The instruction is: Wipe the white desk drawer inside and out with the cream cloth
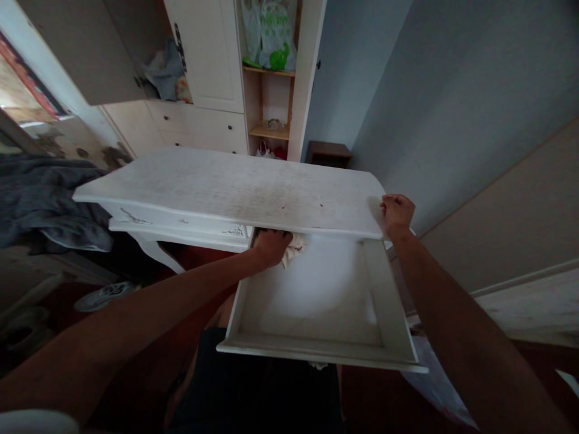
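Note:
A white desk with a stained top stands before me, its right drawer pulled far out toward my lap. My left hand is closed around a cream cloth at the drawer's back left corner, just below the desktop's front edge. The fingertips are partly hidden in the cloth's folds. At the desktop's right end, my right hand rests with curled fingers against the edge, where it appears to grip. Only the drawer's bare bottom and side walls show otherwise.
White cabinets with shelves holding plastic bags stand behind the desk. Dark grey clothing lies at the left, above a shoe on the floor. A clear plastic bag lies at the lower right, and a grey-blue wall rises on the right.

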Demonstrator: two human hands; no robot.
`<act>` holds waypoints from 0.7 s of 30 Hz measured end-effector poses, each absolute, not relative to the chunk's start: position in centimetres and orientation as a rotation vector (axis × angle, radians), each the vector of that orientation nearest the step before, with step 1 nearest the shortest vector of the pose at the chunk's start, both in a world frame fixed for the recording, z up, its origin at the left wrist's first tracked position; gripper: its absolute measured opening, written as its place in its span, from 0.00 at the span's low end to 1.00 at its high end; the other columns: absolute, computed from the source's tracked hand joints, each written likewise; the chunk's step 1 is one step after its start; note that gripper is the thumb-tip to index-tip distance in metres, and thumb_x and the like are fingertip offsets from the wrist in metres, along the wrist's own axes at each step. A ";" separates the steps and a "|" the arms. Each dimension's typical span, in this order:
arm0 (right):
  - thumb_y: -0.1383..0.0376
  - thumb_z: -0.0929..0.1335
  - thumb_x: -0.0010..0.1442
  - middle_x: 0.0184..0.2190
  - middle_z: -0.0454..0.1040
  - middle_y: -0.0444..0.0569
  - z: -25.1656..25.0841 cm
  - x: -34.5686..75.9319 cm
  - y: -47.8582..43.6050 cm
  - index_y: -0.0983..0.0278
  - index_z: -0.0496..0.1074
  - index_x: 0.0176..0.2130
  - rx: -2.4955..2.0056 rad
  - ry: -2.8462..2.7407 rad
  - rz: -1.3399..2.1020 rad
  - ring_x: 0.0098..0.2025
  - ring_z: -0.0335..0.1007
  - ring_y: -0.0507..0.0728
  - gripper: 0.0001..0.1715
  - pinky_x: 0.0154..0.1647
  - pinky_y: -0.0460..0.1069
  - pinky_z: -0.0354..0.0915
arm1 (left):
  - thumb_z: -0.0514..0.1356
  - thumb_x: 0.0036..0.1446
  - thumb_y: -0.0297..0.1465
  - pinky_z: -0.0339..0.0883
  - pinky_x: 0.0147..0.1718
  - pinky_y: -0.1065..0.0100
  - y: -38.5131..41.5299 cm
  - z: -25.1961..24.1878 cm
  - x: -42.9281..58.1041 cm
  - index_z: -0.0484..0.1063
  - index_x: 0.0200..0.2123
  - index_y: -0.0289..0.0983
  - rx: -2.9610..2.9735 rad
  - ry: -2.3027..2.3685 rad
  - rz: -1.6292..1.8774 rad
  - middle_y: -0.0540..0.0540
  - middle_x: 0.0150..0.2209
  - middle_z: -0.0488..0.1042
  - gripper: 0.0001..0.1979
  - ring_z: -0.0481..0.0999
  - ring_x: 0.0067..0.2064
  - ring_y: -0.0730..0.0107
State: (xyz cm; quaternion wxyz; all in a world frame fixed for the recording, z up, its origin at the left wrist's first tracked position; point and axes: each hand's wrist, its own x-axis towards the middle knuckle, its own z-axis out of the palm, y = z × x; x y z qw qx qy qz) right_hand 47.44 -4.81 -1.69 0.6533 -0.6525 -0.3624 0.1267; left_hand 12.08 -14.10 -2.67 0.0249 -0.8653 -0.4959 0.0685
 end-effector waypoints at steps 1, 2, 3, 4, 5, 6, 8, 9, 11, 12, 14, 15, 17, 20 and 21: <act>0.73 0.68 0.52 0.18 0.68 0.38 -1.6 47.4 -4.9 0.63 0.72 0.26 -1.478 -0.822 0.292 0.20 0.63 0.48 0.06 0.22 0.43 0.59 | 0.54 0.62 0.24 0.72 0.45 0.49 -13.8 -2.6 11.7 0.70 0.59 0.33 -2.697 -1.525 0.207 0.27 0.52 0.77 0.23 0.78 0.53 0.39; 0.73 0.68 0.52 0.18 0.68 0.38 -1.6 47.3 -5.0 0.63 0.72 0.26 -1.476 -0.821 0.296 0.20 0.62 0.48 0.06 0.22 0.43 0.58 | 0.55 0.61 0.24 0.72 0.46 0.51 -13.6 -2.5 11.4 0.70 0.60 0.33 -2.715 -1.516 0.209 0.28 0.51 0.78 0.23 0.79 0.52 0.41; 0.73 0.68 0.52 0.18 0.68 0.38 -1.5 47.2 -5.0 0.63 0.72 0.26 -1.473 -0.821 0.296 0.20 0.62 0.48 0.06 0.22 0.43 0.58 | 0.56 0.60 0.24 0.72 0.46 0.52 -13.4 -2.3 11.2 0.70 0.60 0.33 -2.734 -1.502 0.220 0.28 0.50 0.79 0.24 0.79 0.52 0.42; 0.73 0.68 0.52 0.18 0.68 0.38 -1.5 47.2 -5.1 0.63 0.72 0.26 -1.472 -0.822 0.293 0.20 0.62 0.48 0.06 0.22 0.43 0.58 | 0.57 0.59 0.24 0.72 0.46 0.53 -13.3 -2.1 11.1 0.70 0.60 0.33 -2.754 -1.483 0.239 0.29 0.49 0.79 0.25 0.80 0.52 0.43; 0.73 0.68 0.52 0.18 0.68 0.38 -1.5 47.1 -5.1 0.64 0.72 0.26 -1.474 -0.820 0.290 0.20 0.62 0.48 0.06 0.22 0.43 0.59 | 0.58 0.58 0.24 0.72 0.46 0.55 -13.2 -2.0 11.0 0.70 0.60 0.33 -2.779 -1.460 0.267 0.29 0.49 0.79 0.26 0.80 0.52 0.43; 0.73 0.68 0.52 0.18 0.68 0.38 -1.5 47.1 -5.2 0.64 0.72 0.26 -1.478 -0.818 0.287 0.20 0.62 0.48 0.06 0.23 0.43 0.59 | 0.59 0.56 0.23 0.73 0.45 0.56 -13.3 -1.8 11.0 0.70 0.59 0.33 -2.814 -1.430 0.296 0.30 0.49 0.79 0.26 0.80 0.51 0.44; 0.73 0.68 0.52 0.18 0.68 0.38 -1.4 47.0 -5.2 0.64 0.73 0.26 -1.488 -0.811 0.291 0.20 0.62 0.48 0.06 0.23 0.43 0.59 | 0.60 0.53 0.22 0.73 0.44 0.58 -13.7 -1.6 11.2 0.73 0.57 0.35 -2.924 -1.356 0.333 0.32 0.50 0.79 0.27 0.81 0.50 0.45; 0.73 0.68 0.51 0.17 0.68 0.38 -1.3 46.9 -5.2 0.64 0.73 0.26 -1.490 -0.809 0.297 0.20 0.62 0.48 0.06 0.23 0.43 0.59 | 0.60 0.52 0.23 0.73 0.44 0.58 -14.1 -1.5 11.2 0.74 0.56 0.36 -2.993 -1.319 0.329 0.33 0.50 0.79 0.27 0.81 0.50 0.46; 0.73 0.68 0.51 0.17 0.68 0.38 -1.3 46.9 -5.2 0.64 0.72 0.26 -1.486 -0.809 0.308 0.20 0.62 0.48 0.06 0.22 0.43 0.58 | 0.62 0.50 0.24 0.73 0.46 0.58 -15.3 -1.2 11.2 0.76 0.54 0.38 -3.130 -1.265 0.239 0.35 0.50 0.79 0.26 0.80 0.51 0.46; 0.73 0.68 0.51 0.17 0.68 0.38 -1.2 46.9 -5.2 0.64 0.72 0.25 -1.481 -0.812 0.310 0.20 0.61 0.48 0.05 0.22 0.43 0.58 | 0.62 0.49 0.25 0.73 0.47 0.58 -16.1 -0.9 11.1 0.76 0.54 0.38 -3.187 -1.252 0.149 0.36 0.50 0.80 0.26 0.80 0.51 0.47; 0.72 0.68 0.50 0.17 0.68 0.38 -1.2 46.9 -5.2 0.64 0.73 0.25 -1.476 -0.815 0.304 0.20 0.61 0.48 0.05 0.21 0.43 0.58 | 0.63 0.47 0.25 0.72 0.51 0.58 -18.0 -0.1 10.6 0.77 0.52 0.37 -3.268 -1.267 -0.153 0.38 0.49 0.80 0.26 0.79 0.51 0.49; 0.72 0.69 0.50 0.17 0.68 0.38 -1.3 46.9 -5.2 0.64 0.73 0.25 -1.476 -0.816 0.300 0.20 0.61 0.48 0.05 0.21 0.43 0.58 | 0.63 0.46 0.25 0.71 0.51 0.58 -19.0 0.3 10.1 0.77 0.51 0.36 -3.286 -1.299 -0.365 0.38 0.48 0.80 0.25 0.79 0.50 0.51; 0.71 0.69 0.50 0.17 0.68 0.38 -1.3 47.0 -5.2 0.64 0.73 0.26 -1.480 -0.813 0.298 0.20 0.61 0.48 0.04 0.21 0.43 0.59 | 0.62 0.47 0.27 0.72 0.50 0.60 -20.9 1.3 8.5 0.77 0.47 0.36 -3.236 -1.429 -0.901 0.41 0.46 0.81 0.21 0.80 0.48 0.55; 0.71 0.69 0.50 0.17 0.68 0.38 -1.3 47.0 -5.2 0.64 0.73 0.26 -1.501 -0.804 0.308 0.20 0.61 0.48 0.04 0.21 0.43 0.58 | 0.60 0.52 0.32 0.74 0.46 0.60 -23.1 2.2 5.4 0.76 0.47 0.37 -2.805 -1.688 -1.615 0.44 0.44 0.81 0.18 0.80 0.44 0.58; 0.71 0.69 0.49 0.17 0.68 0.38 -1.2 46.9 -5.3 0.63 0.73 0.26 -1.510 -0.804 0.308 0.20 0.61 0.49 0.04 0.21 0.43 0.58 | 0.59 0.53 0.32 0.74 0.45 0.60 -23.5 2.3 4.3 0.76 0.47 0.37 -2.588 -1.769 -1.716 0.44 0.43 0.81 0.17 0.79 0.43 0.58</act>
